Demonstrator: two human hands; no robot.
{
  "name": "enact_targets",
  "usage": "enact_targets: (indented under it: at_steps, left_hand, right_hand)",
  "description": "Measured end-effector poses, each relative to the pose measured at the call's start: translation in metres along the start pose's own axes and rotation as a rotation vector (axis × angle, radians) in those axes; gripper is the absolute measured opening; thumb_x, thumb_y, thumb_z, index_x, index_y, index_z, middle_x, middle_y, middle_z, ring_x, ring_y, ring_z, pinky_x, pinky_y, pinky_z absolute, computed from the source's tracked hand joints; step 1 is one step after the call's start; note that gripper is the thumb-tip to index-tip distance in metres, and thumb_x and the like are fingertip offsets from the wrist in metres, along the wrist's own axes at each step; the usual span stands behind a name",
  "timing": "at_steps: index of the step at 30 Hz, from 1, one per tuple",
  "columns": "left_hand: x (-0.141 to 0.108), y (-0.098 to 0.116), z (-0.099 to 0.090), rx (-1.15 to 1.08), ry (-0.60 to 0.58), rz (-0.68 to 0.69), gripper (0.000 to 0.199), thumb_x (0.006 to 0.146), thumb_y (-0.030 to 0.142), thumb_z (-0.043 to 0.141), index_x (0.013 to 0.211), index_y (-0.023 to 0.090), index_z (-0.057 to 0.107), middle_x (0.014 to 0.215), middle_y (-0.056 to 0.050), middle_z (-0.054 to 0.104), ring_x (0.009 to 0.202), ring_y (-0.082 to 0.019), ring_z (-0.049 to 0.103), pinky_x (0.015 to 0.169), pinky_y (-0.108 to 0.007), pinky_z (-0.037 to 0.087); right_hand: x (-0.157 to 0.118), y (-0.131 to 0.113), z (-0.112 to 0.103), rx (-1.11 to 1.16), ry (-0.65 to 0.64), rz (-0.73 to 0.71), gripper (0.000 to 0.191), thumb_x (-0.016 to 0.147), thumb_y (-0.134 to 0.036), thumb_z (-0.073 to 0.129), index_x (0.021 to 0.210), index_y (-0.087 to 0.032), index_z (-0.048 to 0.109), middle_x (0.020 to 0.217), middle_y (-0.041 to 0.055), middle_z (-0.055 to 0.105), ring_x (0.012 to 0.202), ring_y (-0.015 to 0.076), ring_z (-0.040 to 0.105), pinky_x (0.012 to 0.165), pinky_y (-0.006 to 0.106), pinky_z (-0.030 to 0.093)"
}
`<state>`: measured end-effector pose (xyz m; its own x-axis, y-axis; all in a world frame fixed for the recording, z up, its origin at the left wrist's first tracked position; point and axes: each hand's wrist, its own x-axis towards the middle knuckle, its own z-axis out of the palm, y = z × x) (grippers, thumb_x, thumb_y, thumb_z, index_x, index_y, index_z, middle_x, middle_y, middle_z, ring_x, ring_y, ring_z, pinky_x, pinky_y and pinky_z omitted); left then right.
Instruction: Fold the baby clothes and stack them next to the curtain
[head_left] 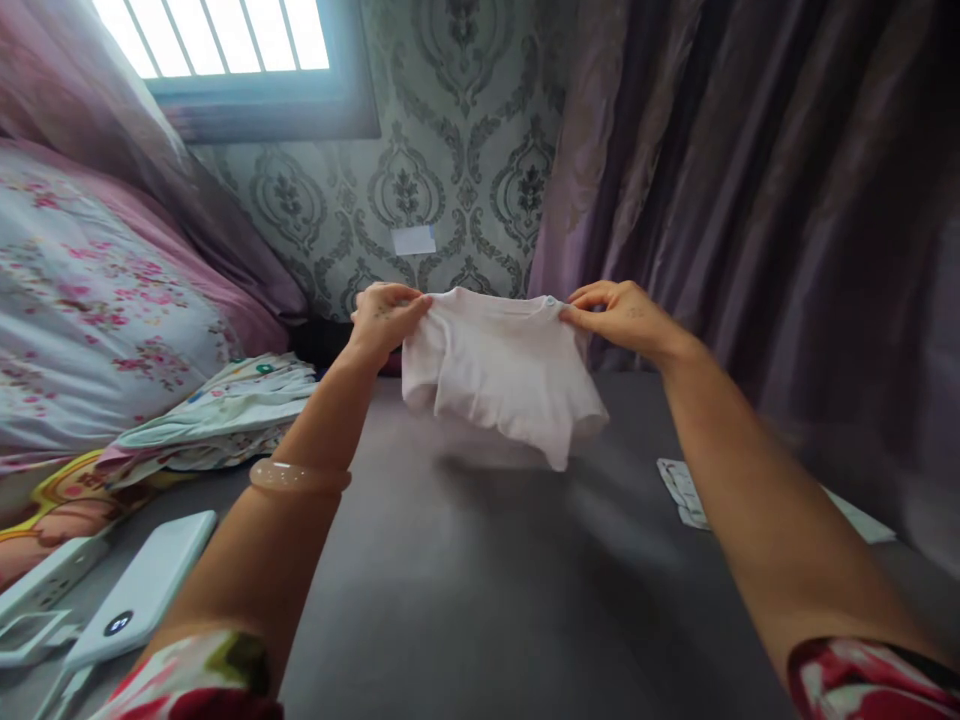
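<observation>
Head view: my L hand [388, 318] pinches one shoulder of a small pale pink shirt [510, 365], thumb vs. fingers; my R hand [628, 316] pinches the other shoulder, just beside a button [551, 301] at the neckline; so both grips are on cloth; the shirt hangs in the air betw. my hands, above the grey surface [375, 630], w/ the patterned wall [469, 190] beyond it.

Handling, my guess: v. light, soft, thin, no stiffness of its own, since it ripples & droops; prob. not slippery, not fragile, tho the button could snag; best hold is where I have it, the shoulders, either side of the neck; a hem hold would let the top flop.

Direction: neckline up, approx. level from L to R; hem down & uneven, lowest corner toward my R side; long axis, neck to hem, runs downward; L-side sleeve droops along the body; R-side one is harder to make out in the folds; front or back toward me, can't tell.
</observation>
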<state>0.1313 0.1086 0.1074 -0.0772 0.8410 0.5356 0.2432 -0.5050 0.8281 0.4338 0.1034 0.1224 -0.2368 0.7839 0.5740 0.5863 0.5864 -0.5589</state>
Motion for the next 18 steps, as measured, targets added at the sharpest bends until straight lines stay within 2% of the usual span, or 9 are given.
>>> enact_targets:
  at_steps: [3,8,11,15,18]
  left_hand:
    - [0.004,-0.007,0.001,0.015,0.03,0.019,0.026,0.067,0.038,0.073,0.076,0.014,0.069,0.063,-0.001,0.062,0.059,-0.012,0.055,0.054,-0.023,0.041]
    - [0.005,-0.012,0.001,-0.031,0.057,0.052,0.026,0.065,0.037,0.075,0.072,0.014,0.069,0.06,0.001,0.061,0.056,-0.01,0.052,0.052,-0.021,0.039]
    - [0.005,-0.008,-0.001,-0.064,0.03,0.024,0.028,0.065,0.039,0.075,0.074,0.013,0.069,0.06,0.001,0.061,0.055,-0.01,0.053,0.051,-0.021,0.04]
    - [0.005,0.001,-0.002,-0.189,-0.067,0.009,0.028,0.072,0.042,0.071,0.081,0.016,0.069,0.068,-0.001,0.066,0.064,-0.013,0.061,0.059,-0.023,0.048]
    - [0.005,0.004,0.001,-0.126,-0.065,-0.016,0.026,0.068,0.039,0.076,0.076,0.014,0.069,0.065,-0.001,0.065,0.065,-0.014,0.063,0.059,-0.023,0.049]
  right_hand:
    - [0.006,0.011,0.002,0.03,-0.004,-0.056,0.039,0.07,-0.061,0.071,0.078,-0.022,0.076,0.095,0.0048,0.072,0.094,0.0236,0.065,0.081,0.033,0.051]
    - [0.012,0.025,0.005,0.052,0.035,-0.066,0.042,0.07,-0.061,0.07,0.076,-0.019,0.075,0.088,0.0054,0.072,0.089,0.0235,0.066,0.078,0.033,0.051]
    - [0.01,0.023,0.005,0.129,0.035,-0.063,0.041,0.066,-0.06,0.074,0.074,-0.02,0.074,0.089,0.0056,0.072,0.091,0.0236,0.065,0.08,0.034,0.052]
    - [0.008,0.014,0.003,0.324,-0.072,-0.014,0.04,0.07,-0.062,0.071,0.078,-0.023,0.074,0.082,0.0038,0.072,0.087,0.0224,0.066,0.076,0.034,0.054]
    - [0.009,0.012,0.002,0.318,-0.041,0.021,0.038,0.065,-0.06,0.076,0.071,-0.022,0.072,0.072,0.0029,0.07,0.081,0.0221,0.066,0.071,0.033,0.054]
